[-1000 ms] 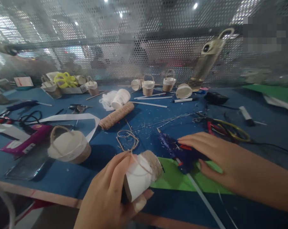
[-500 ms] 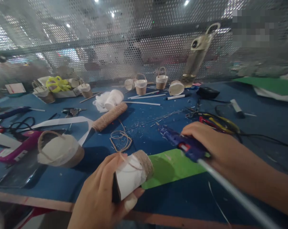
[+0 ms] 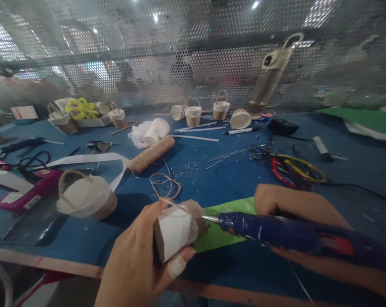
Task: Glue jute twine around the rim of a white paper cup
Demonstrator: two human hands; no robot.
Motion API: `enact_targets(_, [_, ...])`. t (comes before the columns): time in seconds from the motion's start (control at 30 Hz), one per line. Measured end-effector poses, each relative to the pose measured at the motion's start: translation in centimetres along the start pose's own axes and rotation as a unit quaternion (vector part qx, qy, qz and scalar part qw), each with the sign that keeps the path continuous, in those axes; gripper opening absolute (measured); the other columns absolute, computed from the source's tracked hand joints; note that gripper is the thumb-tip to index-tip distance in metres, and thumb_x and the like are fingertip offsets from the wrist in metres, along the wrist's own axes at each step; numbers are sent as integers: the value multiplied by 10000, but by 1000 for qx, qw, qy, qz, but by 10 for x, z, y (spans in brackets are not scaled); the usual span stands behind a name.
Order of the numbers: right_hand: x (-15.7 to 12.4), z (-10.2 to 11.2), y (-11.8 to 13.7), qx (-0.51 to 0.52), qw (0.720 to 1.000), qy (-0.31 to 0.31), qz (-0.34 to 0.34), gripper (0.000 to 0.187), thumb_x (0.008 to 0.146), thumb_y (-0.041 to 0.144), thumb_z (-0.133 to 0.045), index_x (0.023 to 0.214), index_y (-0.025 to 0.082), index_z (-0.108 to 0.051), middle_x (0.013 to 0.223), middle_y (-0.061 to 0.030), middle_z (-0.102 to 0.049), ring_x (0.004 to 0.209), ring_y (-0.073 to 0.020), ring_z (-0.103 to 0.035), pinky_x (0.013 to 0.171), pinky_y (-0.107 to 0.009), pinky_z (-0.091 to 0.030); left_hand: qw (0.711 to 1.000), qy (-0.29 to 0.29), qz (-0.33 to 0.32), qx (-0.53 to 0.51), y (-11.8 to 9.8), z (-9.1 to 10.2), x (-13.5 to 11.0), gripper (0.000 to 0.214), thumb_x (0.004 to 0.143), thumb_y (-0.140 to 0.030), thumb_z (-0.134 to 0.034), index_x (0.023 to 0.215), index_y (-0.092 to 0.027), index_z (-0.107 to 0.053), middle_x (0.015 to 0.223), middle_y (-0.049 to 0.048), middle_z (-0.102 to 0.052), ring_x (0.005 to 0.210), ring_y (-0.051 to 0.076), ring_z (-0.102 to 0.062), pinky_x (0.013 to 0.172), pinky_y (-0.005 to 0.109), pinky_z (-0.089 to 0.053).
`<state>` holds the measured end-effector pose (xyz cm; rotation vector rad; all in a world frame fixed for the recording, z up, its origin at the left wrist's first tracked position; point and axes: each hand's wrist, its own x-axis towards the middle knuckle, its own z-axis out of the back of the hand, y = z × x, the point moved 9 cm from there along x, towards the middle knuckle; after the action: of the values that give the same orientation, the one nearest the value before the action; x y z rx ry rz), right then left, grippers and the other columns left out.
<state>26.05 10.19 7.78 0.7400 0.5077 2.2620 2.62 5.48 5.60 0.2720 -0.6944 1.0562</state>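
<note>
The left hand [image 3: 145, 251] grips the twine-banded paper cup [image 3: 174, 234] near the table's front edge [image 3: 68, 265]; the right hand [image 3: 295, 202] grasps the glue gun [image 3: 276, 229], nozzle [image 3: 211, 219] at the twine [image 3: 197, 209]. Blue tabletop [image 3: 221, 183] separates the green strip [image 3: 215, 239] from thin wires [image 3: 236, 152].

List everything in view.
Wrapped cup: one, white-brown, front
Glue gun: at least one, blue, right
Strip: one, green, front
Twine roll: one, brown, centre
Baskets: at least five, white-brown, back, left
Loose cups: at least three, pale, back
Sticks: at least three, white, back
Handles: at least two, red/yellow, right
Bottle: one, clear, back
Unclear item: one, purple, left
Mesh: one, grey, back
Table: one, blue, beneath
Small items: uncounted, mixed, scattered
Left grip: one, holding wrapped cup
Right grip: one, holding glue gun
</note>
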Motion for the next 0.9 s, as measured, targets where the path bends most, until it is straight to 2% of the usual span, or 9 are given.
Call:
enact_targets(0.03, [-1,0,-1,5,1000,-11,-3,257,962,342,-694,808,269,-502,731,42,-587,584,-144,-523,527,-303,-388,1000,0,5,2,-1,0,1,501,1120,-639,-426,1395,-224,-483,1169,129,-831,939,262,-861,738,325,-699])
enact_targets(0.1, [-1,-7,-2,14,1000,8,3,254,971,322,-687,826,270,-485,755,40,-574,605,-147,-511,547,-309,-372,1000,-2,14,2,-1,-1,0,511,1116,-663,-415,1377,-232,-499,1168,122,-831,939,266,-858,731,334,-698])
enact_targets(0.2, [-1,-8,-1,-13,1000,-3,2,236,981,306,-642,825,272,-468,767,38,-568,627,-151,-509,572,-318,-360,1000,-3,24,-17,1,-3,-2,542,1100,-683,-455,1397,-232,-500,1202,126,-819,970,270,-852,759,338,-695])
enact_targets(0.33, [-1,-9,1,-38,999,-15,0,210,966,304,-596,832,276,-437,767,47,-546,607,-147,-478,563,-319,-326,999,22,-1,-38,1,-7,-3,525,1088,-651,-522,1404,-231,-500,1244,130,-805,1000,257,-846,783,312,-689])
enact_targets(0.5, [-2,-9,-1,-62,998,-4,0,221,879,214,-640,826,281,-435,742,56,-548,558,-138,-469,531,-305,-318,999,17,-30,-29,-2,-5,-1,527,1088,-621,-549,1418,-213,-495,1252,147,-803,1004,253,-848,771,294,-689])
enact_targets(0.7, [-3,-7,0,-71,997,0,18,250,787,129,-639,829,286,-448,728,76,-566,526,-124,-467,516,-285,-329,999,8,-14,-30,-3,-4,0,472,1116,-613,-476,1375,-220,-510,1230,144,-805,992,249,-850,770,302,-692])
enact_targets(0.9, [-2,-9,1,-79,996,-23,39,216,877,189,-617,836,288,-429,727,88,-517,537,-120,-476,506,-265,-317,999,13,-26,-20,-5,-3,2,492,1109,-617,-497,1382,-208,-510,1230,148,-806,979,238,-853,761,271,-683])
